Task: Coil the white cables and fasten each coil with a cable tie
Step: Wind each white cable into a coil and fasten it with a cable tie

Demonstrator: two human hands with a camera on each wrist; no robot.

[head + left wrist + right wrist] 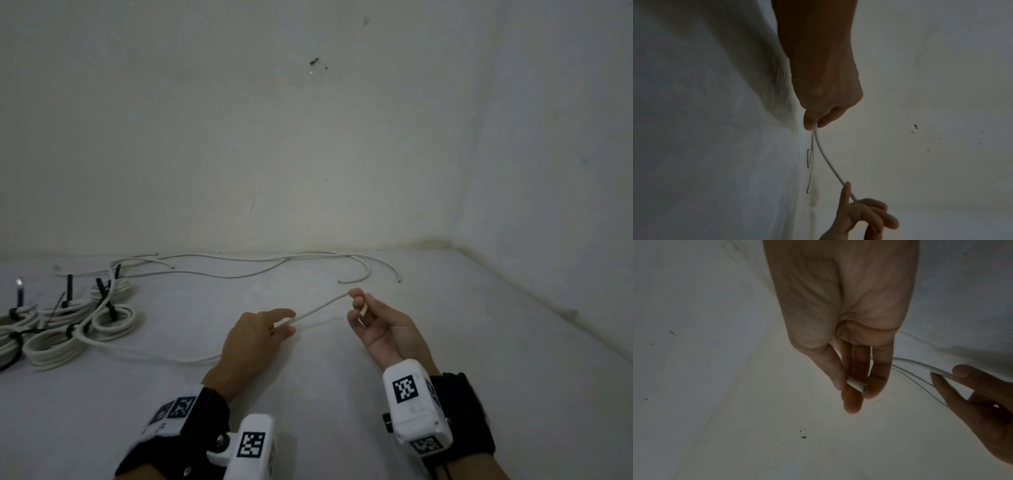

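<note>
Your right hand (378,325) pinches the cut end of a white cable (318,309) between curled fingers (852,400), palm up, while your left hand (255,334) pinches the same cable a little further along, so a short stretch hangs between them above the floor (445,342). The rest trails left toward the tied coils (68,329) (black ties (69,291) sticking up), and more loose cable (239,263) lies by the wall (274,137).

Dim light falls on a scuffed pale wall (239,137) meeting a white floor (445,342) at a corner.
</note>
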